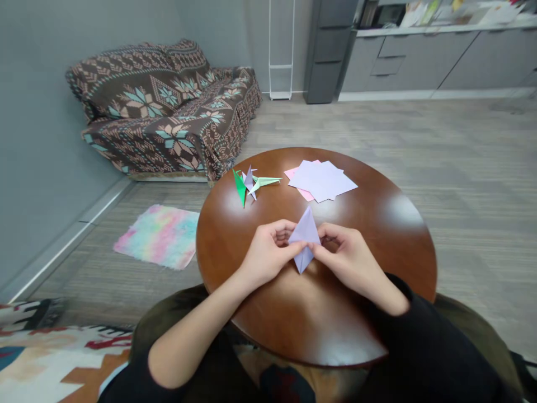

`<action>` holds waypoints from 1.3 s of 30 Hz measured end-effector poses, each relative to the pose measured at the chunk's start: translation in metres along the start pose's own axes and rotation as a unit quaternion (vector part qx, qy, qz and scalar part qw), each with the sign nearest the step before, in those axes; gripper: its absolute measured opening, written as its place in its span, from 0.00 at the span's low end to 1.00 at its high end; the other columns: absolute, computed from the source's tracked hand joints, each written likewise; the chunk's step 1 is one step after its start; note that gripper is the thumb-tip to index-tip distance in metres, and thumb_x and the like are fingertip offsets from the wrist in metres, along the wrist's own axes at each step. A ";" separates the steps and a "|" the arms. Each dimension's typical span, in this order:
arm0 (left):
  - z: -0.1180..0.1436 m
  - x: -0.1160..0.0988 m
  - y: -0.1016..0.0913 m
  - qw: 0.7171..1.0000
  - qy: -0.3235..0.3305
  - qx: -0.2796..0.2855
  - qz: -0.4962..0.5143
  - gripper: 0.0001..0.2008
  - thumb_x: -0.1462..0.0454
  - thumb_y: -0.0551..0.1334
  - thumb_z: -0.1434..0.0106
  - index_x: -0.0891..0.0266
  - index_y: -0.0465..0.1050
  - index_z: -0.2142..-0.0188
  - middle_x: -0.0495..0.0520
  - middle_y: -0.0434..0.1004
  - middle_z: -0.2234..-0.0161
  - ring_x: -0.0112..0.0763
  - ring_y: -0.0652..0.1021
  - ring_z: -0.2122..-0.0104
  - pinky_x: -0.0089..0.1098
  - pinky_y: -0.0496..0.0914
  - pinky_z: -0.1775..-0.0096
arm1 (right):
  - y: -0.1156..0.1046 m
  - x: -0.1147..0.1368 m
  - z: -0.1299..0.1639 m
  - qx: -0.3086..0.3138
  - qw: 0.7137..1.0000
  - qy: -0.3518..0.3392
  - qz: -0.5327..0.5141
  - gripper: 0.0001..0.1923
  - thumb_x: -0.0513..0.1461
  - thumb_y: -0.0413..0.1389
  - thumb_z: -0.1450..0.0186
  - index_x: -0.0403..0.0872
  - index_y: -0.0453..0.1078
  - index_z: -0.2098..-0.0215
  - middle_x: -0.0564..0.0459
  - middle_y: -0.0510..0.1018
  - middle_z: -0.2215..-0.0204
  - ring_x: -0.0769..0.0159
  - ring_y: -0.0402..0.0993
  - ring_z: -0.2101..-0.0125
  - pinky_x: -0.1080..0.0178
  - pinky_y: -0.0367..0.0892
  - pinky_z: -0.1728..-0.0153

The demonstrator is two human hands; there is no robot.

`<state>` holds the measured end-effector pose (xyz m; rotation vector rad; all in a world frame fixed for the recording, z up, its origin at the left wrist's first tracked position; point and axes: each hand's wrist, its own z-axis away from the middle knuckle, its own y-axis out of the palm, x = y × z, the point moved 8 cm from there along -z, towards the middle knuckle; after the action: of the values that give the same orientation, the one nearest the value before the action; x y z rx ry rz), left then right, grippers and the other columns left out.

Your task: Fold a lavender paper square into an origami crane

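Note:
A lavender sheet of origami paper [306, 228], folded into a kite-like diamond, is held between my two hands over the round table. My left hand [271, 249] grips its left edge, thumb lying across the front and fingers curled behind. On the other side my right hand [346, 252] pinches the right edge, its thumb tip meeting the left thumb near the middle of the paper. One point of the diamond faces away from me and the other towards me. The fingertips behind the paper are partly hidden.
Folded paper cranes in green [240, 188], purple [249, 180] and pale green [264, 182] sit at the table's far left. A fanned stack of lavender and pink paper [321, 180] lies at the back. The wooden table [235, 246] has a rounded edge; a covered sofa [168, 112] stands beyond.

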<state>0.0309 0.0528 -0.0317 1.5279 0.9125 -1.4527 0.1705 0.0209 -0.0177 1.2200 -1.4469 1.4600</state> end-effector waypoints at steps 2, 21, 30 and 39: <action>0.000 0.001 -0.001 1.000 -0.010 -0.002 0.001 0.12 0.67 0.74 0.47 0.66 0.80 0.62 0.54 0.86 0.66 0.32 0.83 0.66 0.28 0.75 0.61 | 0.001 -0.001 0.000 0.004 1.000 0.008 0.004 0.04 0.37 0.60 0.37 0.44 0.75 0.69 0.49 0.82 0.70 0.60 0.76 0.69 0.59 0.69 0.64; -0.003 0.006 -0.001 0.999 -0.038 0.013 0.012 0.12 0.63 0.76 0.47 0.65 0.80 0.65 0.53 0.86 0.67 0.31 0.83 0.68 0.28 0.74 0.60 | -0.006 -0.001 -0.003 0.022 1.000 -0.006 -0.003 0.10 0.43 0.60 0.31 0.45 0.75 0.67 0.52 0.79 0.70 0.64 0.72 0.70 0.61 0.66 0.66; -0.002 0.004 -0.001 0.999 -0.040 0.018 -0.012 0.10 0.68 0.73 0.48 0.66 0.80 0.65 0.55 0.86 0.65 0.32 0.83 0.68 0.30 0.75 0.60 | -0.003 -0.006 -0.003 0.047 0.999 0.004 0.006 0.10 0.44 0.59 0.30 0.46 0.75 0.66 0.52 0.79 0.70 0.64 0.73 0.71 0.63 0.66 0.69; -0.006 0.001 -0.008 0.998 -0.045 0.014 -0.041 0.10 0.68 0.74 0.50 0.66 0.79 0.68 0.50 0.82 0.73 0.27 0.79 0.73 0.26 0.71 0.64 | -0.006 -0.008 -0.002 0.030 0.999 0.010 -0.037 0.09 0.43 0.60 0.31 0.46 0.76 0.64 0.51 0.81 0.69 0.62 0.74 0.69 0.62 0.67 0.69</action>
<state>0.0262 0.0618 -0.0331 1.4486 0.9136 -1.5859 0.1785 0.0245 -0.0231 1.2779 -1.3391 1.4720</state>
